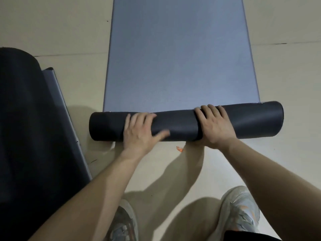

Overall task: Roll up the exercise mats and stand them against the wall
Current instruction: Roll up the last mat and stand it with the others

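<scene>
As my left hand (pixel 142 132) presses flat on the rolled end of the mat (pixel 182 126) and my right hand (pixel 214 126) curls over it, most lies unrolled on the floor (pixel 52 23); rolling is young, I judge, and needs an even forward push.

Bare floor (pixel 286 66) lies open right of the half-rolled mat (pixel 173 58); a second mat (pixel 26 136) crowds the left.
</scene>
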A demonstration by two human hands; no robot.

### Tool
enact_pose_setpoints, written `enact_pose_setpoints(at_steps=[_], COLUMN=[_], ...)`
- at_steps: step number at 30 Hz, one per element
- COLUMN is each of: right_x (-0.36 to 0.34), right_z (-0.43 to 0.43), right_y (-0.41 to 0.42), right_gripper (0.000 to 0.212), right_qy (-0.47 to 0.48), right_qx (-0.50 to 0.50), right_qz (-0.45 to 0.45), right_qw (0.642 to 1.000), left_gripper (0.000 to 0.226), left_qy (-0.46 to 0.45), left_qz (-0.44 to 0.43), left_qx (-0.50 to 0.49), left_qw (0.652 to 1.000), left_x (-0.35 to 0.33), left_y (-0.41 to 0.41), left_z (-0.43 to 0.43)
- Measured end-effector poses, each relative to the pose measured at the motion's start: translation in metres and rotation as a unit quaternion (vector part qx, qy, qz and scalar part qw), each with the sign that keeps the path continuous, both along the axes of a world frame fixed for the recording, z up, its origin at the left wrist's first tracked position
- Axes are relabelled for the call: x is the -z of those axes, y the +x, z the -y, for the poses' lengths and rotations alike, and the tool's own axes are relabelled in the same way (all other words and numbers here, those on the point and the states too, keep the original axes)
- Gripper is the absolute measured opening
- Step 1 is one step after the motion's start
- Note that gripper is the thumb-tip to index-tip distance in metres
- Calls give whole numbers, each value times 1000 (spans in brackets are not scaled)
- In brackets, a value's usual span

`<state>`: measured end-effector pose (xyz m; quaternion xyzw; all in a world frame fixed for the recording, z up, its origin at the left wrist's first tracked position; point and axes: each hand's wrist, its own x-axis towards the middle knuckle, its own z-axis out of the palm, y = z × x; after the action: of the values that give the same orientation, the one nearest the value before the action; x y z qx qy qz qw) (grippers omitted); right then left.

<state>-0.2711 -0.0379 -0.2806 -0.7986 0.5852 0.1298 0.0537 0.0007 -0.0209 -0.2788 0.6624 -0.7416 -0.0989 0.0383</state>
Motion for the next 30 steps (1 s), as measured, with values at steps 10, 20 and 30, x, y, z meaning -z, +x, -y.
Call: enact_pose_setpoints(at_steps=[10,20,30], right_x=[-46,-27,-29], right_z=[28,-66,-23], right_y=[2,7,1], right_gripper=[88,114,121], right_qy=[255,42,-41], right_qx=[59,97,58], right_qz=[63,42,48], right_qw=[963,994,996], left_gripper=[83,90,37], left_qy=[179,365,33], left_qz=[146,32,-86], left_qx=[151,89,-4], left_qw=[961,926,996], left_x=[-44,-71,-30], left_y=[6,10,13], left_z=[33,52,64])
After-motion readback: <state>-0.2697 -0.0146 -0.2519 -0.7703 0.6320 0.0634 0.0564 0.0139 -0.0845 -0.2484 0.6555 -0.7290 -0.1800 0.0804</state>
